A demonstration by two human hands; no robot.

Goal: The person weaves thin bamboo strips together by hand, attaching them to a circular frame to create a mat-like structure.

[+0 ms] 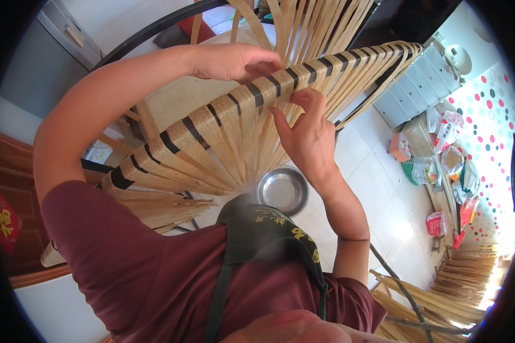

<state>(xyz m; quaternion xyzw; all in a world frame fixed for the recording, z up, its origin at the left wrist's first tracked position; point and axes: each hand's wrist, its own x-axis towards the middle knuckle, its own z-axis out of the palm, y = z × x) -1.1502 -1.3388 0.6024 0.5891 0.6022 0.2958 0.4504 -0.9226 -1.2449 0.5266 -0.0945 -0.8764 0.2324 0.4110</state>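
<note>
Flat tan strips [229, 151] are looped over a long black bar [191, 131], side by side, and their lower ends draw together toward my waist. Beyond the bar, my left hand [237, 62] has its fingers curled against the far side of the strips. Whatever those fingers hold is hidden. On the near side my right hand [313, 140] touches the strips just under the bar. Its thumb and bent forefinger stand apart, while the other fingers are partly covered. More loose strips [315, 28] rise behind the bar.
Below the strips a round metal basin [283, 191] stands on the tiled floor [366, 166]. At the right are grey drawers [415, 86] and several plastic bags [435, 171]. A stick frame with tan strips [440, 300] lies at lower right. A wooden door [23, 211] is at the left.
</note>
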